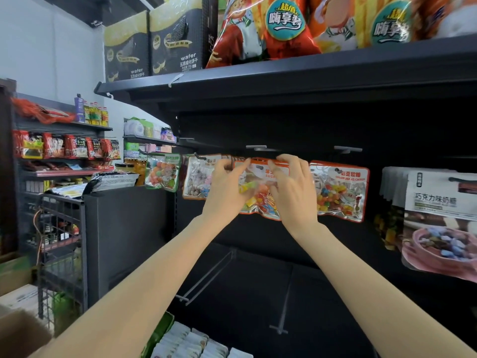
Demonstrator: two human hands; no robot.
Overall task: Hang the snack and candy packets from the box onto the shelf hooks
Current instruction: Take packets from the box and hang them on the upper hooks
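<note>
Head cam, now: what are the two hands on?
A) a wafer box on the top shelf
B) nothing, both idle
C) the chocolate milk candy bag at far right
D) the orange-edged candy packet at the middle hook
D: the left hand and right hand both grip the orange-edged candy packet, holding its top edge up at the middle hook.

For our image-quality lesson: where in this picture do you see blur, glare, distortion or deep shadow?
Head view: the wide lens bows the black top shelf edge; glare streaks the glossy orange snack bags above; the clear orange-edged candy packet is smeared between left hand and right hand; the shelf bay behind is nearly black.
</note>
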